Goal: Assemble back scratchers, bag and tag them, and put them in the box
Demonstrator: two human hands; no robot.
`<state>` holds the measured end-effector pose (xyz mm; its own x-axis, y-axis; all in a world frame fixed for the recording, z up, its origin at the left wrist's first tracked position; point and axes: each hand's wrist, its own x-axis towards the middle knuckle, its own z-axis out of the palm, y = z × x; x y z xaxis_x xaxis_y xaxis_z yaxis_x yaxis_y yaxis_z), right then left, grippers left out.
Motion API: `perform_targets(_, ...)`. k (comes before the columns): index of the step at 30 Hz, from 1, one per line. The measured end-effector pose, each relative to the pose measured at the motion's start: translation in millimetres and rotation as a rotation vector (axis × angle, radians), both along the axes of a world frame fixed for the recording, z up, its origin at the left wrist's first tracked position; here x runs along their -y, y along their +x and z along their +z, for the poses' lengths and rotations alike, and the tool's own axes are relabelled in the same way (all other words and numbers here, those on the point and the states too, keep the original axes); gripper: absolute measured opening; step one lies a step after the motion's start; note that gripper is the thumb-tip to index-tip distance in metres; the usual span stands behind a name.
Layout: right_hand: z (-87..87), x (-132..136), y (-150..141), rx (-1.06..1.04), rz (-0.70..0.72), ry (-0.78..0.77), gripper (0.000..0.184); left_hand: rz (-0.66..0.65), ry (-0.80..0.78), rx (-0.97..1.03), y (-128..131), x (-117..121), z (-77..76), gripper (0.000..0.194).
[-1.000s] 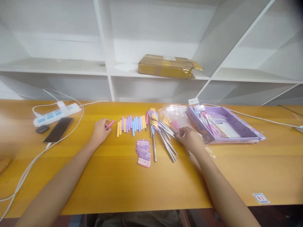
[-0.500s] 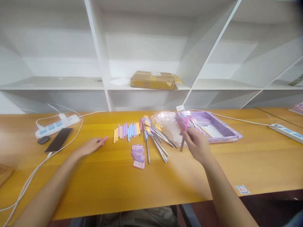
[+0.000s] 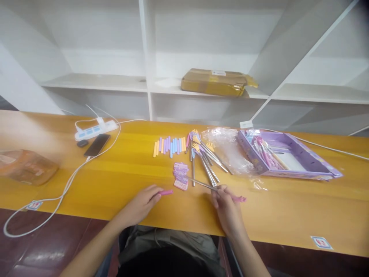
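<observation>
My left hand (image 3: pixel 148 202) is closed around a short pink tube (image 3: pixel 166 192) that points right, near the front edge of the table. In my right hand (image 3: pixel 226 204) is a back scratcher with a pink hand-shaped head (image 3: pixel 240 199) on my right side. Its thin metal rod (image 3: pixel 201 184) reaches left toward a small pile of purple and pink cards (image 3: pixel 180 176). Beyond them lies a bundle of metal-rod back scratchers (image 3: pixel 206 159) with blue, yellow and purple heads. A row of yellow, purple and blue tubes (image 3: pixel 170 146) lies left of the bundle.
A purple open tray (image 3: pixel 288 174) with wrapped back scratchers stands right, beside clear plastic bags (image 3: pixel 225 146). Left are a phone (image 3: pixel 97 145), a power strip (image 3: pixel 96 130), white cables and an orange container (image 3: pixel 29 167). A taped carton (image 3: pixel 213 82) sits on the shelf.
Both hands have come back toward the table's front edge and closer together. The right hand has carried the pink back scratcher from beside the tray and turned it so its rod points left.
</observation>
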<state>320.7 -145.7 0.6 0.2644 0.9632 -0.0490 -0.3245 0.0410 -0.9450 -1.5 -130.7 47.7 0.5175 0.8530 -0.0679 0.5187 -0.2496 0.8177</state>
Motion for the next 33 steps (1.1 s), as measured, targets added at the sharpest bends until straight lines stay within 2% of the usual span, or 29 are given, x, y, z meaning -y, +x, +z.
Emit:
perform_targets(6,-0.4,1.1,-3.3,0.043,0.077,0.019,0.033,0.109,0.019,0.041,0.3,2.9,-16.5,0.046)
perform_targets(12,-0.9,12.3,-11.4,0.048,0.121,-0.012,0.041,0.051,0.022,0.010,3.7,7.3,-16.3,0.048)
perform_targets(17,-2.5,19.2,-9.7,0.076,0.137,-0.050,0.030,0.143,0.047,-0.022,5.5,5.9,-18.9,0.046)
perform_targets(25,-5.3,11.9,-5.4,0.090,0.098,-0.143,0.032,0.180,0.096,-0.050,4.2,4.6,-30.6,0.036)
perform_targets(33,-0.9,12.5,-4.8,-0.003,0.113,-0.152,0.029,0.081,0.099,-0.069,2.8,5.5,-28.3,0.033)
